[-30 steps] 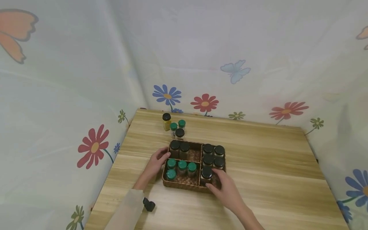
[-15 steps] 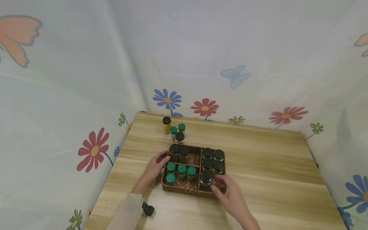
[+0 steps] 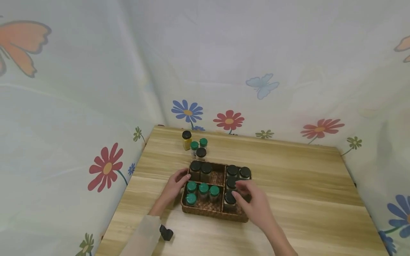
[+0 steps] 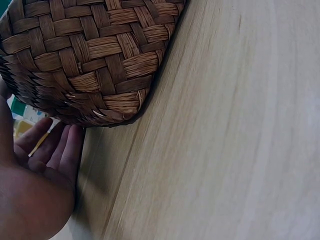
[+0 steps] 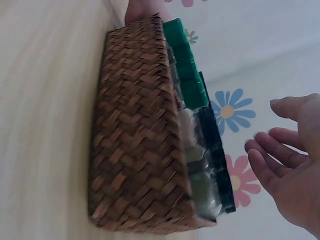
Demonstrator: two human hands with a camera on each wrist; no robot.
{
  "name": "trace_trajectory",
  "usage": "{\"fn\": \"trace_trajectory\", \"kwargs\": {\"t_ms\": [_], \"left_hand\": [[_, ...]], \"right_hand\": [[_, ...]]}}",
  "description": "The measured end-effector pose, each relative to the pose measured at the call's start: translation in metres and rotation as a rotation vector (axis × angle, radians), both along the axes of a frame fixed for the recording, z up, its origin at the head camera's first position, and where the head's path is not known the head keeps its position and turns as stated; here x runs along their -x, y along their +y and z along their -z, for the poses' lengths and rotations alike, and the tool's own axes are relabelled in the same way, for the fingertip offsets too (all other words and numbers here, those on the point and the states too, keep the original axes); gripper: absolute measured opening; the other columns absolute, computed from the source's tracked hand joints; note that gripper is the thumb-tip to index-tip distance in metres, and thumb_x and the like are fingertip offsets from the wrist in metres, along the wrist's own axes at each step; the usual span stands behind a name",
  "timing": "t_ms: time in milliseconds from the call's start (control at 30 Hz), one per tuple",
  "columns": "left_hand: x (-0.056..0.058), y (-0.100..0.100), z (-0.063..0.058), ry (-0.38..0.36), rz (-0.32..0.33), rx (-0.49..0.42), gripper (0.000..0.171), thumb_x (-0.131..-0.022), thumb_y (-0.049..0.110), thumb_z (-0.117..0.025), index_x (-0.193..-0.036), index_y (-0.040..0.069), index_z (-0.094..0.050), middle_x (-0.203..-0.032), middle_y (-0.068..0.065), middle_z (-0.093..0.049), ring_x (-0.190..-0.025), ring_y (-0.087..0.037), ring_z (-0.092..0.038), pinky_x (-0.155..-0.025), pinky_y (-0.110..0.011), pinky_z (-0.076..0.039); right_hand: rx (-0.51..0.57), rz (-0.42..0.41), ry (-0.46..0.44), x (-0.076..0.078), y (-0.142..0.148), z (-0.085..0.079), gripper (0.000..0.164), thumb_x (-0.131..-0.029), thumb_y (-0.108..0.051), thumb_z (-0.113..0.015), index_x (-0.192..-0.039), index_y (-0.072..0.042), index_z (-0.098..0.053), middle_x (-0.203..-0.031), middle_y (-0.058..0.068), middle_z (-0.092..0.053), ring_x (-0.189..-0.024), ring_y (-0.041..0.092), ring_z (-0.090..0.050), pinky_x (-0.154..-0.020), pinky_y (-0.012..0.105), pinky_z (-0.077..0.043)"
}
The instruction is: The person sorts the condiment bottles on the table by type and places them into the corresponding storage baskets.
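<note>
A brown woven basket [image 3: 205, 212] with three compartments stands on the wooden table. Its right compartment holds several black-lidded jars, the foremost jar [image 3: 230, 197] partly beside my fingers. Green-lidded shaker jars [image 3: 203, 189] fill part of the front-left compartment; two black-lidded jars [image 3: 206, 168] stand in the back-left one. At the basket's left end my left hand [image 3: 174, 183] touches the side, its fingers relaxed along the wall in the left wrist view. My right hand [image 3: 256, 204] hovers over the right compartment, and the right wrist view shows its fingers [image 5: 277, 150] apart from the jars, holding nothing.
Behind the basket stand a yellow jar with a black lid [image 3: 187, 142], two green-lidded jars [image 3: 194, 146] and a black-lidded jar [image 3: 201, 153]. A black object [image 3: 166, 233] is by my left wrist. Flower-patterned fabric [image 3: 288, 89] hangs around the table.
My right hand has let go of the foremost black-lidded jar, drawn off to the right, then risen above the compartment. That jar stays in the basket. My left hand keeps its place.
</note>
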State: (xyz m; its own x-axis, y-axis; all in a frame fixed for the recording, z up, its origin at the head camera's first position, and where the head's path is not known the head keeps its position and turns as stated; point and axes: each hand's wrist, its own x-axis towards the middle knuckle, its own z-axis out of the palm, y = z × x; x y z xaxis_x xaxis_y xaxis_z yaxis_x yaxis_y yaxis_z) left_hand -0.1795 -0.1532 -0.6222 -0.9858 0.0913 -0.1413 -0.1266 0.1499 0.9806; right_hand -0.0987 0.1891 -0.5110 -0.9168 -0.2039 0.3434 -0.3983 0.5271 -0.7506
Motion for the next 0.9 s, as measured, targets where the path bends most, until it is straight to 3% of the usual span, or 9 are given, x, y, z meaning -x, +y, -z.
{"fn": "trace_trajectory", "kwargs": {"t_ms": [333, 600, 900], "left_hand": [[0.002, 0.000, 0.003, -0.028, -0.003, -0.031, 0.056, -0.106, 0.038, -0.068, -0.152, 0.009, -0.056, -0.149, -0.017, -0.060, -0.137, -0.032, -0.057, -0.112, -0.053, -0.049], [0.002, 0.002, 0.004, -0.024, -0.016, -0.012, 0.059, -0.105, 0.040, -0.068, -0.152, 0.007, -0.055, -0.149, -0.019, -0.059, -0.136, -0.034, -0.057, -0.112, -0.054, -0.049], [0.002, 0.001, 0.002, -0.032, -0.016, -0.013, 0.058, -0.106, 0.038, -0.068, -0.153, 0.007, -0.054, -0.151, -0.020, -0.057, -0.137, -0.035, -0.056, -0.112, -0.055, -0.048]], "right_hand": [[0.000, -0.068, -0.009, 0.032, -0.022, -0.018, 0.034, -0.100, -0.025, -0.078, -0.129, -0.011, -0.070, -0.118, 0.005, -0.072, -0.107, 0.020, -0.070, -0.088, 0.042, -0.062], [-0.076, -0.169, -0.117, 0.072, -0.036, -0.023, 0.044, -0.103, -0.027, -0.074, -0.142, -0.008, -0.064, -0.130, 0.010, -0.070, -0.120, 0.025, -0.067, -0.098, 0.049, -0.059], [-0.159, -0.246, -0.094, 0.115, -0.049, -0.032, 0.048, -0.103, -0.027, -0.073, -0.145, -0.005, -0.062, -0.136, 0.013, -0.068, -0.125, 0.028, -0.064, -0.099, 0.048, -0.059]]}}
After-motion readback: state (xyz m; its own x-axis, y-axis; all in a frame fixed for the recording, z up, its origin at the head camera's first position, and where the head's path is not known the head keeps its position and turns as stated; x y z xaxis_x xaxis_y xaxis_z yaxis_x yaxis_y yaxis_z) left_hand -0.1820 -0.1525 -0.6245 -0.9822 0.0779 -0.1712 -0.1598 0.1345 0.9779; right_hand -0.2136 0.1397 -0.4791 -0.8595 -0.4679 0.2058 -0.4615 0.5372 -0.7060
